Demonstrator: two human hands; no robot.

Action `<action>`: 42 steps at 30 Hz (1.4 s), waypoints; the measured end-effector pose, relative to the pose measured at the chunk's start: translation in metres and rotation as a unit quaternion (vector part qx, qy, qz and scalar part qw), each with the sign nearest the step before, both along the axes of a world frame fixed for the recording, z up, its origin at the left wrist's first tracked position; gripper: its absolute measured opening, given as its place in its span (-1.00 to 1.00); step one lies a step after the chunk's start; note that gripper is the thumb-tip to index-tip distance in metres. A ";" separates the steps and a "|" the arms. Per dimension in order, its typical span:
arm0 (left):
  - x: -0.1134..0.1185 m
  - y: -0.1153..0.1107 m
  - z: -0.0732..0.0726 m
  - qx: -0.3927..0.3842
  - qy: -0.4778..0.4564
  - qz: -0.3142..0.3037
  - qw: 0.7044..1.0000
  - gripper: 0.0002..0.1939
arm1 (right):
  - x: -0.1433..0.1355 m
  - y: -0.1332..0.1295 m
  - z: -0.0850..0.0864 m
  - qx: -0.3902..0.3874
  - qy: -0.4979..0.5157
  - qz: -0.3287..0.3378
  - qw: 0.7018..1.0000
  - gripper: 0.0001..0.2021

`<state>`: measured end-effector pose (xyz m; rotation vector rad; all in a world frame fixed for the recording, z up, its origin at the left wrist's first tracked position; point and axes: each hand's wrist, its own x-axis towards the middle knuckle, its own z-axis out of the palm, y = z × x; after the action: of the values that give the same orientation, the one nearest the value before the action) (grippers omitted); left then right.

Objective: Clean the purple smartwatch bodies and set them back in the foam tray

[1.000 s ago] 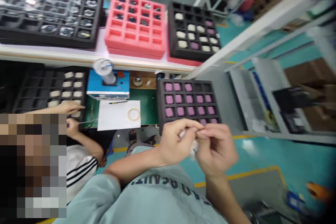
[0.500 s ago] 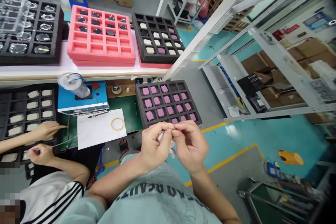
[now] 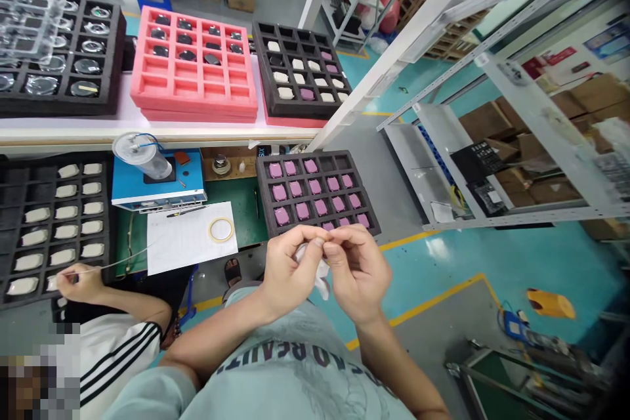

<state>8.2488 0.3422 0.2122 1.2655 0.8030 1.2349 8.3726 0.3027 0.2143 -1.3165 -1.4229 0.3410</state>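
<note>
My left hand (image 3: 291, 270) and my right hand (image 3: 360, 270) meet in front of my shirt, fingertips pinched together. A crumpled white cloth or glove-like piece (image 3: 322, 281) hangs from my left hand's grip, partly hidden by the fingers. Whatever lies between the right fingertips is too small to make out. Just beyond the hands, a dark foam tray (image 3: 322, 159) holds several purple watch-shaped pieces (image 3: 321, 207); its near edge is partly covered by my hands.
Left of the tray are white paper (image 3: 172, 243) with a yellow tape ring (image 3: 221, 230) and a blue device (image 3: 157, 193). A co-worker's hand (image 3: 81, 282) works at a tray of pale pieces (image 3: 65, 231). Trays line the shelf above; a white post (image 3: 364, 88) slants at right.
The view has shifted slightly, moving the trays a little to the right. One of the co-worker's hands has left the pale tray. My hands keep nearly the same pinch.
</note>
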 end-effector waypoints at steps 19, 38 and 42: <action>-0.004 0.007 0.001 0.036 0.012 0.015 0.999 -0.83 | -0.010 0.007 0.002 0.019 0.010 -0.030 0.999 -0.90; -0.005 -0.009 -0.010 0.084 0.180 0.016 0.980 -0.75 | -0.001 -0.001 0.002 0.011 -0.044 -0.048 0.998 -0.87; -0.007 -0.013 -0.010 0.088 0.159 0.033 0.983 -0.76 | -0.005 -0.001 -0.002 0.027 -0.040 -0.038 0.998 -0.86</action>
<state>8.2421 0.3296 0.2026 1.6184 0.9878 1.1920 8.3680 0.3015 0.2128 -1.3494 -1.4356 0.1996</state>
